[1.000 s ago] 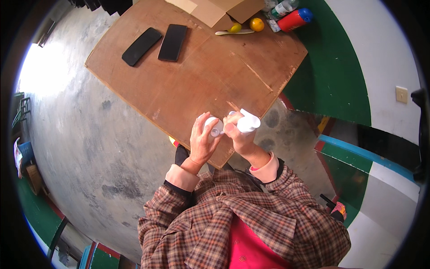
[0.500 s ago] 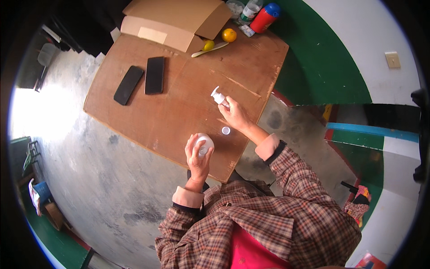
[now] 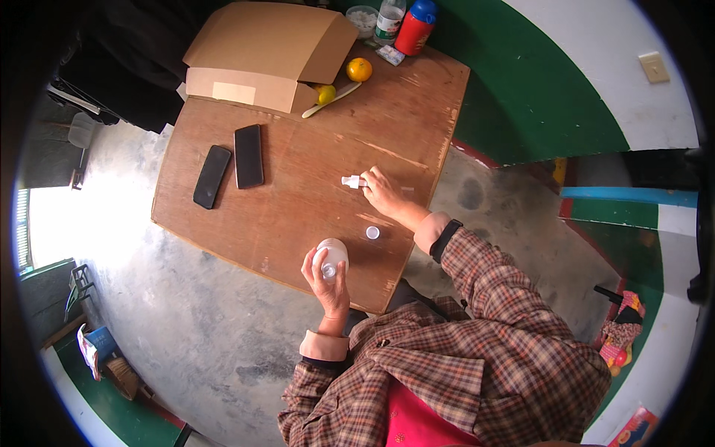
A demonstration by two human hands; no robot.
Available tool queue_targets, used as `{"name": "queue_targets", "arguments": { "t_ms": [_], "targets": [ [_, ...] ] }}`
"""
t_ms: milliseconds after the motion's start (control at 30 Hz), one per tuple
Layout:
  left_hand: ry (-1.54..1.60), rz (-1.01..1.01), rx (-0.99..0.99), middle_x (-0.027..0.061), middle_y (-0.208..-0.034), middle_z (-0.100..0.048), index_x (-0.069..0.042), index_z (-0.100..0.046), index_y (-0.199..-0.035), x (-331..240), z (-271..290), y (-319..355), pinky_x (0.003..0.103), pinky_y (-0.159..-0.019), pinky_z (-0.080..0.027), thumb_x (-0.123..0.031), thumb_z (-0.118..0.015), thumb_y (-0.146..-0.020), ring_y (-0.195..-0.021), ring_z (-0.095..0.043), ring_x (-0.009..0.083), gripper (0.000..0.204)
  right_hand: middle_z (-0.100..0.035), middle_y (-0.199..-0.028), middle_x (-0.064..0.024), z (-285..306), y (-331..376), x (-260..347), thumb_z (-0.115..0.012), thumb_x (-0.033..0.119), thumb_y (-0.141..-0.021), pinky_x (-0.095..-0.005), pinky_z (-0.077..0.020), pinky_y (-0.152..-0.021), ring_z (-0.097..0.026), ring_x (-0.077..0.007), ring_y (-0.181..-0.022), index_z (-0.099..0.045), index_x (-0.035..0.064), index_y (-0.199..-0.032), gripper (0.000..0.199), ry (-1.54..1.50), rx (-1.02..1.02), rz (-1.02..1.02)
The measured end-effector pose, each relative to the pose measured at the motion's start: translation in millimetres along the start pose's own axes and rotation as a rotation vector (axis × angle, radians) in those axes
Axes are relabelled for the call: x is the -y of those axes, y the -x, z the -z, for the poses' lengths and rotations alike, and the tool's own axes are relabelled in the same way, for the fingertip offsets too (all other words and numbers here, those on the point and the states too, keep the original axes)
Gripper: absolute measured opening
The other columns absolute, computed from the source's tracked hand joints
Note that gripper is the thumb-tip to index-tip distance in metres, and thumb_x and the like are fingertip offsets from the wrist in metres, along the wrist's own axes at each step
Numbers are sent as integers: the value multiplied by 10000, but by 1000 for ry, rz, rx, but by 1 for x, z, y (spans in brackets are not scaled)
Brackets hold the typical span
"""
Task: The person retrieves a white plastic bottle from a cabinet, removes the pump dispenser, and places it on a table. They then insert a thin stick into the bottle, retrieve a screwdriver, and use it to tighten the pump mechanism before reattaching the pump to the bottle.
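Left hand [image 3: 328,279]: grip closed around a small white bottle [image 3: 332,257], fingers wrapped round its body, open neck turned toward the camera. Held over the near part of the counter [image 3: 298,201]; whether it touches the wood cannot be told.

Right hand [image 3: 381,192]: arm stretched out over the counter, fingertips pinched on a small white nozzle piece [image 3: 351,181] that lies at or on the wood. Grip tight, only thumb and forefinger engaged.

Between the two hands, a small white cap [image 3: 372,232] sits alone on the counter, apart from both.

Farther out, left of middle: two dark phones [image 3: 249,155] lying side by side, face up, not touching. Far side: an open cardboard box [image 3: 268,56]; just beside it a yellow fruit [image 3: 325,93], a pale knife-like tool [image 3: 331,100] and an orange [image 3: 359,69]. At the far corner stands a red bottle with blue cap [image 3: 414,26].

Counter is a brown wooden board over a grey concrete floor [image 3: 149,313]. Person wears a plaid jacket.
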State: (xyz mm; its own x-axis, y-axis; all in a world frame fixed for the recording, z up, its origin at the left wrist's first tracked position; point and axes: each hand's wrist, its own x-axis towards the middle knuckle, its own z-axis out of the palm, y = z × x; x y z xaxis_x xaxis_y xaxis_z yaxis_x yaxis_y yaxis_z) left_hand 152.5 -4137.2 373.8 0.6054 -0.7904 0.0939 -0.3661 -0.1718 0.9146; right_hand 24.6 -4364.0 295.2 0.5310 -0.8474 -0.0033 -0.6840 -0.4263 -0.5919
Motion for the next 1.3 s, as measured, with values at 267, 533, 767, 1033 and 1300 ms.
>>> {"name": "queue_targets", "arguments": {
  "t_ms": [267, 533, 767, 1033, 1300],
  "targets": [
    [-65, 55, 9, 184, -1360, -436, -93, -538, -1334, -4, -2, 0, 459, -1064, -387, -162, -761, -849, -1268, -434, 359, 538, -572, -1071, -156, 10, -61, -38, -702, 226, -803, -462, -496, -862, -575, -343, -1057, -601, 58, -1085, 344, -172, 17, 38],
    [-118, 75, 24, 213, -1406, -438, -24, -446, -1406, -12, 0, 4, 470, -1103, -354, -161, -754, -847, -1324, -414, 379, 653, -597, -1133, -116, 21, -206, -57, -539, 103, -886, -452, -532, -847, -566, -301, -1096, -609, 49, -1125, 255, 360, -86, 196],
    [-176, 70, 59, 221, -1424, -424, -37, -414, -1435, -13, 3, 7, 473, -1108, -352, -126, -772, -816, -1324, -418, 387, 721, -608, -1100, -81, 23, -227, -44, -571, 130, -885, -379, -554, -774, -583, -237, -1068, -658, 57, -1045, 196, 649, -60, 299],
    [-185, 74, 47, 223, -1411, -439, -37, -413, -1436, -13, 2, 6, 464, -1097, -363, -144, -772, -814, -1304, -442, 384, 726, -636, -965, -109, 33, -203, -45, -604, 147, -861, -348, -550, -682, -618, -236, -918, -680, 47, -956, 158, 829, 94, 514],
    [-223, 42, 60, 220, -1401, -446, -27, -401, -1446, -16, 3, 3, 459, -1083, -376, -181, -791, -808, -1286, -451, 385, 764, -680, -986, -170, 38, -187, -58, -551, 126, -860, -440, -542, -732, -664, -312, -929, -646, 41, -963, 163, 617, 110, 368]
  ]
}}
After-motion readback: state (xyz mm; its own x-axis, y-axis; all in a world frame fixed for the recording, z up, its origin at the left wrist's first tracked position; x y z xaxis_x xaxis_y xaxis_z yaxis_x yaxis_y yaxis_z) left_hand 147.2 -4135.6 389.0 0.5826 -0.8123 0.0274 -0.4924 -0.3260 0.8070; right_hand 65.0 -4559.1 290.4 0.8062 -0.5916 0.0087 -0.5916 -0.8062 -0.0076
